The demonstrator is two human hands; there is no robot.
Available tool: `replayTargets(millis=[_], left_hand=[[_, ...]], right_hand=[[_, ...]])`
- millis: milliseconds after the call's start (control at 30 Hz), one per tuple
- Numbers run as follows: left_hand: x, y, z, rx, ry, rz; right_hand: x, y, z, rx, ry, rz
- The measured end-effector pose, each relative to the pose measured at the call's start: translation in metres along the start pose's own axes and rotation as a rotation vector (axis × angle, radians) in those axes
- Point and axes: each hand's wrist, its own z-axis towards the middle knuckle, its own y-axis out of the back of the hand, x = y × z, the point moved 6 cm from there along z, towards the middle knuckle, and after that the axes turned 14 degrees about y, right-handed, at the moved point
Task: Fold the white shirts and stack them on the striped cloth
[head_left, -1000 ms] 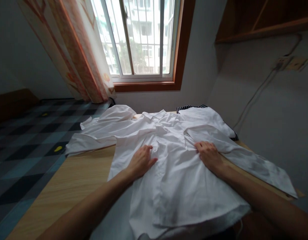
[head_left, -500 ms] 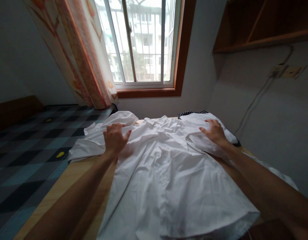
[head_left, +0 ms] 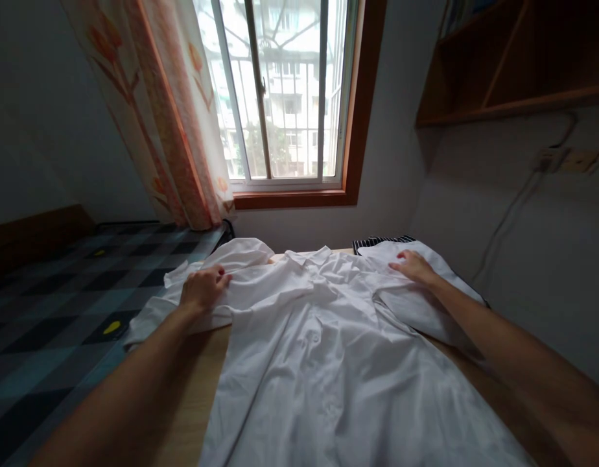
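Looking down on a white shirt (head_left: pixel 367 344), laid front up over a pale wooden table (head_left: pixel 195 395), with its collar (head_left: pixel 309 258) toward the window (head_left: pixel 284 97) and its lower part running past the bottom edge of view; rumpled near the collar and creased beside the button placket (head_left: pixel 313 337); stretched forward with both forearms, one to each side of the shirt; placed over the sleeve on the left with the left hand (head_left: pixel 202 288), knuckles up, fingers bent and thumb close to them; cannot tell whether pinching fabric there or merely resting on it; placed near the opposite shoulder with the right hand (head_left: pixel 413 267), partly open, thumb apart from the forefinger and no cloth visible between; cannot tell whether touching the fabric beneath; just behind that hand, seeing a white folded cloth (head_left: pixel 443 264) against a striped black-and-white item (head_left: pixel 383 240); to the left, seeing a checked bed cover (head_left: pixel 37 318) with a yellow heart-like patch (head_left: pixel 113 326); farther up, seeing a flowered curtain (head_left: pixel 176 130) beside the window, and on the right a wooden shelf (head_left: pixel 513 107) above a wall socket (head_left: pixel 574 160).
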Motion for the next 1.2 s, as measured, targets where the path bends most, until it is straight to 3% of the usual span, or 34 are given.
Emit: replayTargets(millis=[67, 167, 300, 367, 433, 533, 600, 667, 767, 900, 1000, 1067, 1133, 1200], left_hand=[[0.001, 0.003, 0.005, 0.012, -0.019, -0.006], [-0.006, 0.0, 0.004, 0.071, -0.114, -0.029], [-0.021, -0.011, -0.005, 0.11, -0.249, -0.042], [-0.025, -0.009, -0.008, 0.033, -0.258, -0.074], [-0.024, -0.001, -0.007, -0.112, -0.22, -0.177], [-0.01, 0.014, -0.001, -0.297, -0.066, -0.399], [0.001, 0.022, 0.004, -0.356, 0.071, -0.503], [0.007, 0.028, 0.007, -0.368, 0.153, -0.552], [0.005, 0.036, 0.01, -0.271, 0.139, -0.577], [-0.002, 0.029, 0.016, 0.09, 0.089, -0.514], [-0.001, 0.018, 0.018, 0.354, 0.084, -0.464], [0.001, 0.013, 0.02, 0.458, 0.052, -0.415], [0.003, 0.012, 0.024, 0.43, 0.029, -0.332], [0.009, 0.021, 0.032, 0.206, 0.07, -0.258]], right_hand=[[-0.013, 0.006, 0.006, -0.046, -0.035, -0.009], [-0.01, -0.005, 0.01, 0.062, 0.005, -0.003], [0.037, -0.026, 0.011, 0.132, 0.192, -0.03], [0.064, -0.035, 0.014, 0.148, 0.295, -0.018], [0.078, -0.039, 0.021, 0.144, 0.286, -0.001], [0.076, -0.039, 0.036, 0.134, 0.116, 0.015], [0.078, -0.04, 0.045, 0.13, 0.08, 0.001], [0.091, -0.043, 0.052, 0.117, 0.152, 0.025], [0.118, -0.057, 0.054, 0.154, 0.23, 0.281], [0.143, -0.067, 0.046, 0.275, 0.214, 0.588], [0.149, -0.053, 0.04, 0.376, 0.216, 0.904], [0.144, -0.033, 0.04, 0.411, 0.239, 0.875], [0.133, -0.007, 0.048, 0.326, 0.257, 0.536], [0.123, 0.027, 0.056, 0.104, 0.237, 0.199]])
